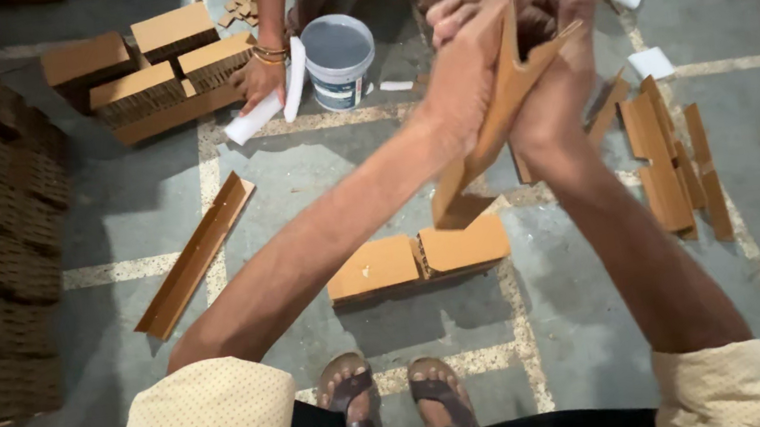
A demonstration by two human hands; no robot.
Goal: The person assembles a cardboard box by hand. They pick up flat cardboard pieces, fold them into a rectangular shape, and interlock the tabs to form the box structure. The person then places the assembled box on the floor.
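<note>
head view: a folded brown cardboard angle strip (495,127) is held up in front of the camera, tilted, its lower end hanging above two cardboard blocks (417,259) that lie side by side, touching, on the grey floor (569,335). the left hand (464,73) is wrapped around the strip's upper part from the left, fingers closed on it; the right hand (562,46) is clamped on it from the right, fingers curled over the top edge. the fold is judged to be under pressing, so an even squeeze along the crease, with both hands kept close together, would keep the angle sharp and the card untorn. more angle strips (668,159) are spread on the floor to the right, and one long strip (195,255) lies to the left. further off, another person's hand (259,79) rests by a white roll (274,101) near a grey bucket (339,59) and stacked cardboard blocks (154,67). sandalled feet (394,405) are seen below.
</note>
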